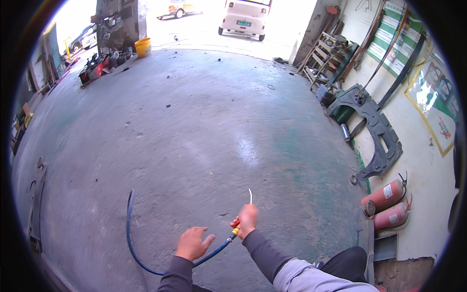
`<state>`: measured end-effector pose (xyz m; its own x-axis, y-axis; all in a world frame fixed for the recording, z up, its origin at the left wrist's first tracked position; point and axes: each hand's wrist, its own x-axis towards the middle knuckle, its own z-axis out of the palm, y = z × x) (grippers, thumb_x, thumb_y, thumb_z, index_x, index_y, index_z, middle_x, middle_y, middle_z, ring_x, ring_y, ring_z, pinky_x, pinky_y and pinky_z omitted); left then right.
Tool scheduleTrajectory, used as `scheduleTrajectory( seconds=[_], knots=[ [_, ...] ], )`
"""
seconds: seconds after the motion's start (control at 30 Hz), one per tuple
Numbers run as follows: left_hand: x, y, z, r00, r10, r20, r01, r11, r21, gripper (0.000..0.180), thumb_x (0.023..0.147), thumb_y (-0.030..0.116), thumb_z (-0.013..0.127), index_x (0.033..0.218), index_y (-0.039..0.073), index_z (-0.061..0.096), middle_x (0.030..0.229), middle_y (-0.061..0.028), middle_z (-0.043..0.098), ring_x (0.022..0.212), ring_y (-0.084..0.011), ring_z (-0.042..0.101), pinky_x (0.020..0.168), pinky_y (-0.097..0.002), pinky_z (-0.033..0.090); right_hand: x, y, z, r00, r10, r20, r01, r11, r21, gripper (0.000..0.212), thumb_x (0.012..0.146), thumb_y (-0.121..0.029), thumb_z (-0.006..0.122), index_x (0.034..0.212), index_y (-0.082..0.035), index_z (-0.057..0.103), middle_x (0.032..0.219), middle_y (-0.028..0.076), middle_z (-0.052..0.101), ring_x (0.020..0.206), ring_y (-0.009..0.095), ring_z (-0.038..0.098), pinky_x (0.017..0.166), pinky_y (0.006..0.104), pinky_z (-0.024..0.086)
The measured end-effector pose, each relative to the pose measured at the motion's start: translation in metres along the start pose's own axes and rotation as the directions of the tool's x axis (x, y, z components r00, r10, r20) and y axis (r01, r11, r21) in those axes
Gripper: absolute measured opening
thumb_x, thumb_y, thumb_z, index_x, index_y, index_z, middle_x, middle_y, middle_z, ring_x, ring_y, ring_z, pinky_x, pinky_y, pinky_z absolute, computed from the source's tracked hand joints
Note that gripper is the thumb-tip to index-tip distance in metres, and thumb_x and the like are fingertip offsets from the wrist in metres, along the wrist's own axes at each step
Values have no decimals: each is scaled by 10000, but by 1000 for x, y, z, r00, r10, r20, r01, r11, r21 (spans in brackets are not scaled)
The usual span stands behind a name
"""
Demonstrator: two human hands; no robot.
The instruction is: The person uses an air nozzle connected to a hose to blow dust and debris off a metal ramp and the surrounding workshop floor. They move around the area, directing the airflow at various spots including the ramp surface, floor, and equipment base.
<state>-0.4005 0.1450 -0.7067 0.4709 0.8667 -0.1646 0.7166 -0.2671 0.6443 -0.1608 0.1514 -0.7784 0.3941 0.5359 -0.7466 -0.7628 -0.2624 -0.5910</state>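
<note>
Blue in colour, the hose point(129, 233) curves over the grey floor point(194, 121) in a U, its far visible end at 8 o'clock, its bend at 7 o'clock and its yellow fitting point(235, 231) at 6 o'clock, against our right hand point(247, 219). We find that hand closed in a grip; it is blurred, and what lies inside the fist is hidden from us. Thin, white and bent, a tube point(251, 196) projects from the fist toward 12 o'clock. Our left hand point(192, 242), between 6 and 7 o'clock, is open, the thumb set apart from the fingers. The hose passes just beside it and behind its cuff; we cannot tell whether they touch. At 4 o'clock we note two red fire extinguishers point(379, 199) beside the wall point(423, 209), and at 3 o'clock a dark grey moulded panel point(374, 121) leaning there. A yellow bucket point(143, 48) stands between 10 and 11 o'clock, a slatted rack point(321, 51) between 1 and 2 o'clock, and a pale van point(244, 15) is outside at 12 o'clock.
</note>
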Motion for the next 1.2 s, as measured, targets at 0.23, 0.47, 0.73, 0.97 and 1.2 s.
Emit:
scheduleTrajectory(
  seconds=[0.23,0.47,0.73,0.97,1.2],
  knots=[
    [-1,-4,-1,973,-72,221,109,981,-160,787,871,332,671,1540,21,398,1421,-268,553,1296,-410,569,1079,-466,475,-33,50,68,1000,9,1,-9,998,68,298,1079,-382,476,1060,-85,479,723,56,542,555,201,561,510,403,546],
    [-2,-13,-5,994,-70,83,82,984,-159,804,821,207,726,1530,34,388,1403,-256,563,1291,-413,567,1057,-459,492,-64,70,99,994,-102,-47,99,993,-65,326,1084,-383,477,1073,-58,497,733,55,582,553,177,582,501,352,509],
    [-1,-60,-18,990,-119,71,135,950,-283,651,834,235,786,1401,55,522,1211,-245,678,1185,-411,634,981,-455,516,-89,84,111,909,-180,375,393,668,-633,434,1055,-348,560,1232,48,548,1023,154,704,915,295,704,859,379,568],
    [-104,-187,-83,865,-487,125,405,528,-746,557,1003,465,659,1379,63,580,722,-43,623,594,-142,611,610,-345,553,-185,-12,138,475,641,602,850,-157,-503,648,1037,-437,590,1471,30,475,1365,266,626,1238,363,640,1031,429,513],
    [-393,-284,-118,537,-833,-133,248,306,-919,357,1054,340,576,1255,48,618,790,-38,627,568,-109,590,501,-267,508,-280,-179,132,571,571,590,818,-454,-353,645,1001,-459,641,1415,25,538,1291,241,672,1163,362,676,979,428,542]
  ],
)
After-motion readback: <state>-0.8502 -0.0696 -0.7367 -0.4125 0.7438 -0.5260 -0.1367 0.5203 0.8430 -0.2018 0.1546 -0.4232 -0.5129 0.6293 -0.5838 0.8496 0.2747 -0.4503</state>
